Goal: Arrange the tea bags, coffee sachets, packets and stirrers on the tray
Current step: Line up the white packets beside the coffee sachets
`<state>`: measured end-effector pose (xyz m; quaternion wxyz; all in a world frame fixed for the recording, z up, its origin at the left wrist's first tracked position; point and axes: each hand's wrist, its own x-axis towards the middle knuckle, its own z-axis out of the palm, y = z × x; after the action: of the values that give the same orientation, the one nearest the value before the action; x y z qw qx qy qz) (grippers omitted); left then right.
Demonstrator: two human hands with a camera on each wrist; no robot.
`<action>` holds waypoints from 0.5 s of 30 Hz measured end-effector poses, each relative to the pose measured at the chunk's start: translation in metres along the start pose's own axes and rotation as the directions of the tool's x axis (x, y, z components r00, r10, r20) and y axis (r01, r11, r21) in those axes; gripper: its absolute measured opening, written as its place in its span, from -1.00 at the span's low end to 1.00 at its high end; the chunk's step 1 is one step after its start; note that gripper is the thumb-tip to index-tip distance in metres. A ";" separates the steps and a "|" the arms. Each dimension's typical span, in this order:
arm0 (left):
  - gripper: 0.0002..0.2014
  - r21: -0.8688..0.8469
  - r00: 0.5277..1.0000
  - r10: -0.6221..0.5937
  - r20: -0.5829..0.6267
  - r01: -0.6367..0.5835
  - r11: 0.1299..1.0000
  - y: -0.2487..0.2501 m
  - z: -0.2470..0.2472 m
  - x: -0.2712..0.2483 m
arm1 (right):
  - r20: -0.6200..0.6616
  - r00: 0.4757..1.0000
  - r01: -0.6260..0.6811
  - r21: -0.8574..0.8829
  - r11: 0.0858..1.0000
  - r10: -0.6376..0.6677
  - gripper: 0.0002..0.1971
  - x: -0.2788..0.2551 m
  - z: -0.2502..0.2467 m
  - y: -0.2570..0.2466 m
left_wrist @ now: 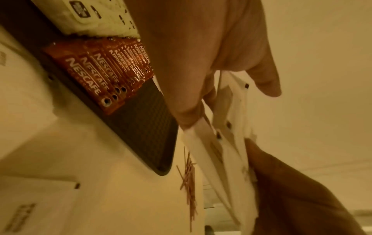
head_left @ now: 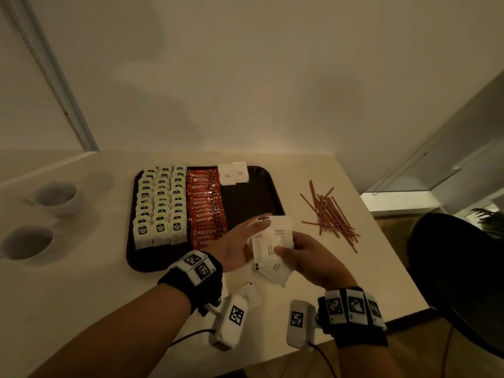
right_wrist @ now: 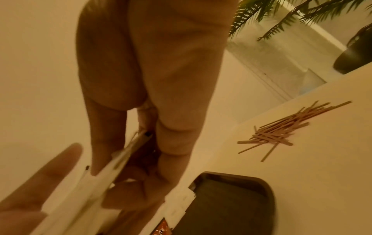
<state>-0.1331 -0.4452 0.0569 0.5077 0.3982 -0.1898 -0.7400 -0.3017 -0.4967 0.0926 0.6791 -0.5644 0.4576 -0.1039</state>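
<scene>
A dark tray holds three columns of tea bags on its left and a row of red Nescafe sachets beside them. Two white sugar packets lie at its far edge. Over the tray's near right corner, my right hand grips a fanned stack of white sugar packets, thumb on top. My left hand lies with straight fingers against the stack's left side. The left wrist view shows the stack edge-on beside the sachets. Brown stirrers lie loose on the table, right of the tray.
One loose white packet lies on the table near my left wrist. Two white cups stand left of the tray. A black chair sits past the table's right edge, with a plant behind it.
</scene>
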 end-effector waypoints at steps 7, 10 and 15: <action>-0.62 -0.163 0.992 -0.029 -0.126 0.008 0.987 0.018 0.001 -0.002 | -0.212 0.953 0.211 -0.059 0.976 -0.218 -0.60 0.024 0.022 -0.020; -0.71 -0.211 0.986 0.007 -0.167 -0.043 0.977 0.028 -0.001 -0.007 | -0.226 0.922 0.286 -0.147 0.947 -0.314 -0.65 0.031 0.028 -0.029; -0.68 -0.107 0.969 0.146 -0.202 -0.170 0.980 0.049 -0.010 -0.017 | -0.044 0.928 0.356 -0.185 0.916 -0.369 -0.60 0.039 0.041 -0.054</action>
<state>-0.0932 -0.4488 0.0915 0.6047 0.4195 -0.1247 -0.6655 -0.2289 -0.5133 0.1167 0.5780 -0.6919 0.3784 -0.2097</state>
